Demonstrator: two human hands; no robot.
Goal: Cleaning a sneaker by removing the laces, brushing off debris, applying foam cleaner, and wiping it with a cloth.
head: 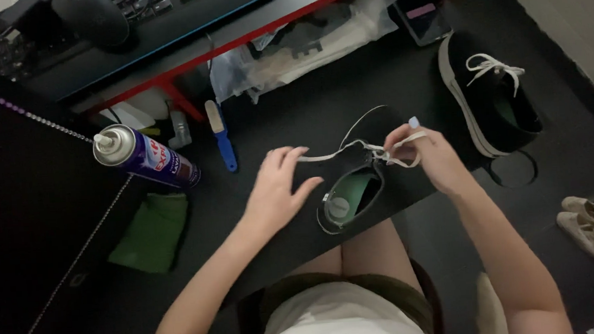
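Black shoe [352,184], a low canvas sneaker with a green insole, lies across the person's lap at the near edge of the black mat [294,113], its opening turned up toward the camera so that the eyelets face both hands. A flat white lace [330,154] runs across the top of the shoe between the hands; a thin loose end arcs up and away over the mat. Left hand [276,192] rests with fingers loosely spread over the side of the shoe, its fingertips catching one end of the lace, which holds the strand taut. Right hand [424,155] pinches the other end in a small loop between thumb and forefinger, just above the tongue. Second black shoe [490,99], already laced in white with a pale rubber sole, sits well apart at the mat's far right edge, near a dark phone [423,17]. A metallic spray can [144,157] lies tilted at the left edge, beside a blue-handled brush [221,134] and a folded green cloth [152,230]. Two small pale shoes [591,226] rest at the right, off the mat.
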